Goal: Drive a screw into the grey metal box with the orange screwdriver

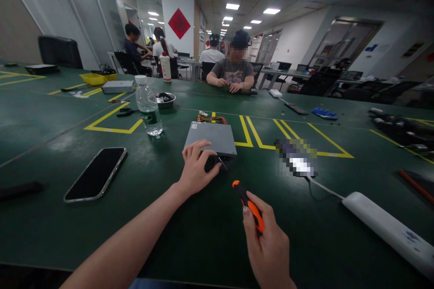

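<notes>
A grey metal computer power supply (212, 135) lies flat on the green table, its bundle of coloured wires (212, 118) at the far side. My left hand (200, 162) is curled over its near left corner, with fingers on the top and the thumb low at the front face. In my right hand (267, 235) is a screwdriver (249, 205) with an orange and black handle, fingers closed round the grip. Its thin shaft points up and left to the front face, the tip close to my left thumb and index finger. Any screw there is too small to see.
Left of the power supply stand a water bottle (149, 108) and a metal bowl (166, 100); a phone (96, 174) lies nearer. A white power strip (386, 228) with a cable lies at right. Across the table sits a person (233, 67). Yellow tape marks the tabletop.
</notes>
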Motion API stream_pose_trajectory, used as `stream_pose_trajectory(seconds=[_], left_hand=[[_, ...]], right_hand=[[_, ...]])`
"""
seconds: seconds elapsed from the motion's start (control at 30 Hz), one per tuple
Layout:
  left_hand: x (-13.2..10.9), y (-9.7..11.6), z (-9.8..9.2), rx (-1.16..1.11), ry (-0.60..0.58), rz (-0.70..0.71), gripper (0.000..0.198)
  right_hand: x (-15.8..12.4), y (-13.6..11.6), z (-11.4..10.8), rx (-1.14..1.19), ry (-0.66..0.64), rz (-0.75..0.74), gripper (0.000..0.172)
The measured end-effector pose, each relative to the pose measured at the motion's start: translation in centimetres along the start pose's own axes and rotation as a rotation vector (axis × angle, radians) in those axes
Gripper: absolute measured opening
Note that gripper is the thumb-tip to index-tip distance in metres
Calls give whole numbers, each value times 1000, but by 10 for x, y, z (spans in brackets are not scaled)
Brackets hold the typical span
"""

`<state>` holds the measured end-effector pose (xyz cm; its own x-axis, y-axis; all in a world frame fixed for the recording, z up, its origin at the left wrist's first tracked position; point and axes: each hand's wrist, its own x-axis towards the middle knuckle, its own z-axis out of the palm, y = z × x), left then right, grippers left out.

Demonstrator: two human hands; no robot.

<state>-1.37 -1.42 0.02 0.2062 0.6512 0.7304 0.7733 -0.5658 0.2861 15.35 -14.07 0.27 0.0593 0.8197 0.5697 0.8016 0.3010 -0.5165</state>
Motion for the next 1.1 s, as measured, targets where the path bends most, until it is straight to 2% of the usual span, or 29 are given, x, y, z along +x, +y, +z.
stream_pose_trajectory(seconds=[0.17,0.37,0.7,0.97,1.1], left_hand=[[0,1,1,4,16,11,10],[-1,0,2,20,28,20,8],[0,0,0,65,89,61,6],[-1,-2,-1,149,118,154,9],[-1,-4,-2,241,133,260,11]], right_hand=[[-3,0,-1,22,2,0,31],[-6,-2,1,47,47,50,31],[-6,-4,-2,48,22,31,31],[-7,-8,-3,33,53,21,33],[-8,-7,-3,-50,50,-54,31]])
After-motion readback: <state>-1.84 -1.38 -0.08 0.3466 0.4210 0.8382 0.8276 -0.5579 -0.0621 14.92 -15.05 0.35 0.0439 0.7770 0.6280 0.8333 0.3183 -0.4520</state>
